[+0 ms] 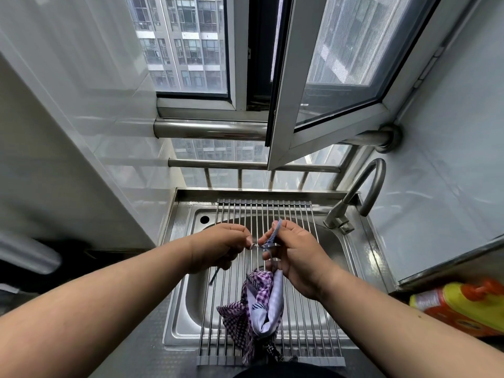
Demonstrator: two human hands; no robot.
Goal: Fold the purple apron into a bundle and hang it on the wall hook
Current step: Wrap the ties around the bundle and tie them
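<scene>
Both hands (218,248) (296,255) pinching apron (259,301) strap (268,240) above racked steel sink (180,309), open window (327,85) beyond.

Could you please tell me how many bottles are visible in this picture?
1: an orange and yellow bottle lies at the right edge beside the sink; others may be out of view.

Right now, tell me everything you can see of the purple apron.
The purple apron is a bunched bundle of purple-and-white checked cloth with a plain white panel and a striped patch showing. It hangs over the roll-up drying rack across the steel sink. A thin bluish strap rises from it; the right hand grips the strap and bundle top, and the left hand pinches the strap's other end.
</scene>
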